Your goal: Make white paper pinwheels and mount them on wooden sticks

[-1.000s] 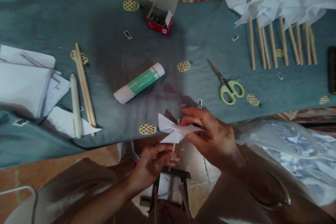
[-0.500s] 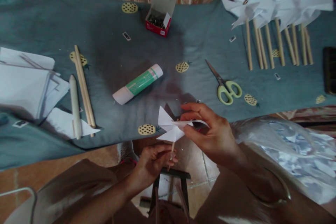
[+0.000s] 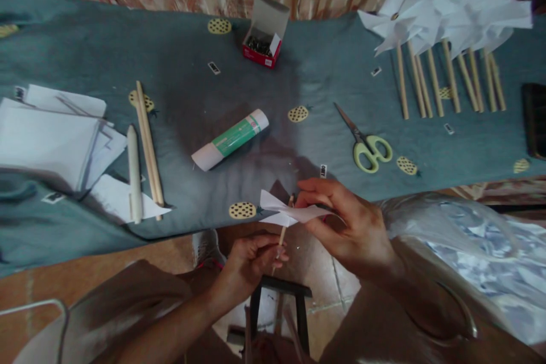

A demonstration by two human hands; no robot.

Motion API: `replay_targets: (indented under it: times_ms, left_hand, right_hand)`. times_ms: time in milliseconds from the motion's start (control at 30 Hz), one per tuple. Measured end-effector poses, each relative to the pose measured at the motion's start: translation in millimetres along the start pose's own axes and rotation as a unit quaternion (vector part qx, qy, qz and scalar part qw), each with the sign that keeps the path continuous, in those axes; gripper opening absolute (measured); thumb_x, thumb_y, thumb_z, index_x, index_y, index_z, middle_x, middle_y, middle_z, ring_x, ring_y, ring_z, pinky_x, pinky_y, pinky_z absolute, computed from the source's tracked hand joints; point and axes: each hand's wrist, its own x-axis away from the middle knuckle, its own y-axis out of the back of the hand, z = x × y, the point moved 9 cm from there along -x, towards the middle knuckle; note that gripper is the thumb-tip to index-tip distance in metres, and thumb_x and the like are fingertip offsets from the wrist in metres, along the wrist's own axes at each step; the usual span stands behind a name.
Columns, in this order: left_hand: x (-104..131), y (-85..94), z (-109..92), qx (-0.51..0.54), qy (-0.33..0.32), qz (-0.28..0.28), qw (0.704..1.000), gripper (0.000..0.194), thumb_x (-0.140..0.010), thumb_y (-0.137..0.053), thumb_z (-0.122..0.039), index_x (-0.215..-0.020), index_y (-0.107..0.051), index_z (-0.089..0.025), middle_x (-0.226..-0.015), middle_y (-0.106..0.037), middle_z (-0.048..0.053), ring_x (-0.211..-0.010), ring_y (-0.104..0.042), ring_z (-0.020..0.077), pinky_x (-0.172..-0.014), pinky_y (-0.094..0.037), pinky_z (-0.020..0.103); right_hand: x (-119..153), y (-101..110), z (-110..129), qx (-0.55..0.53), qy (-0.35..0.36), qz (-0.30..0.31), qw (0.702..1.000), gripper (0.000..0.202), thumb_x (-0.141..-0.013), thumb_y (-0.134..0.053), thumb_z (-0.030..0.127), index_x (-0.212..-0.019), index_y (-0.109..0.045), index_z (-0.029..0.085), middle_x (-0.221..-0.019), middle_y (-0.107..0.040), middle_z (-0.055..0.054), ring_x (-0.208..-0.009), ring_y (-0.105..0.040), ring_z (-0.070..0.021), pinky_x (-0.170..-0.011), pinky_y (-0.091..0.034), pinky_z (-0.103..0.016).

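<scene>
My left hand (image 3: 253,259) is closed around a thin wooden stick (image 3: 282,235) below the table's front edge. At the top of that stick sits a white paper pinwheel (image 3: 286,215) with folded blades. My right hand (image 3: 341,222) is beside the pinwheel, its thumb and fingers on either side of the right-hand blade, which they seem to pinch. Beyond the hands on the cloth lie a glue stick (image 3: 232,139) with a green label and scissors (image 3: 367,148) with light green handles.
An open red box (image 3: 261,57) of small metal pieces stands at the back. Finished pinwheels (image 3: 443,17) lie back right. Paper sheets (image 3: 46,136), wooden sticks (image 3: 148,148) and a pale pointed tool (image 3: 135,176) are at left. A plastic bag (image 3: 482,261) holds paper scraps at right.
The pinwheel's blades have turned and look flatter. My right hand has shifted slightly right and down, while my left hand keeps its hold. The view has tilted, moving the table items slightly.
</scene>
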Motion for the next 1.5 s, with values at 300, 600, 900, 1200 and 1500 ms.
replay_targets:
  times_ms: [300,600,900,1200,1500]
  left_hand:
    - [-1,2.6,-2,-0.048,-0.002,-0.011,0.999,0.047,-0.068,-0.082,-0.055,-0.091,-0.079,-0.014,-0.086,-0.078,0.009,-0.081,-0.073,0.0213,-0.071,-0.058,0.026]
    - [-1,3.9,-1,-0.097,-0.014,-0.001,0.995,0.039,-0.078,-0.075,-0.049,-0.095,-0.079,-0.014,-0.088,-0.078,0.009,-0.083,-0.074,0.0229,-0.076,-0.061,0.030]
    - [1,1.1,-8,-0.118,-0.004,-0.001,0.993,0.035,-0.077,-0.074,-0.048,-0.086,-0.079,-0.014,-0.090,-0.078,0.010,-0.081,-0.074,0.0226,-0.075,-0.061,0.028]
    - [1,-0.7,-15,-0.119,-0.005,0.002,0.993,0.027,-0.075,-0.076,-0.043,-0.074,-0.078,-0.016,-0.080,-0.078,0.008,-0.073,-0.072,0.0201,-0.071,-0.060,0.026]
    - [1,0.2,-11,-0.132,-0.011,0.000,0.991,0.026,-0.077,-0.074,-0.041,-0.081,-0.080,-0.016,-0.085,-0.078,0.008,-0.073,-0.070,0.0192,-0.072,-0.059,0.026]
  right_hand:
    - [-2,2,2,0.043,0.045,0.003,0.998,0.038,-0.086,-0.060,0.010,-0.121,-0.055,0.025,-0.095,-0.075,0.002,-0.092,-0.073,-0.0142,-0.087,-0.059,-0.027]
    - [-1,-2,7,0.060,0.076,0.009,0.995,0.041,-0.083,-0.061,0.004,-0.120,-0.053,0.022,-0.095,-0.075,0.000,-0.090,-0.073,-0.0141,-0.087,-0.059,-0.026]
    - [-2,0,9,0.075,0.084,-0.006,0.994,0.037,-0.085,-0.059,0.007,-0.118,-0.054,0.024,-0.093,-0.076,0.000,-0.086,-0.073,-0.0158,-0.083,-0.061,-0.030]
    - [-3,-1,9,0.084,0.087,0.000,0.993,0.039,-0.084,-0.058,0.009,-0.119,-0.055,0.025,-0.093,-0.076,0.000,-0.087,-0.073,-0.0163,-0.082,-0.061,-0.029]
    - [-2,-2,6,0.077,0.068,0.002,0.995,0.038,-0.083,-0.061,0.010,-0.117,-0.056,0.026,-0.092,-0.076,0.002,-0.087,-0.073,-0.0163,-0.082,-0.061,-0.028]
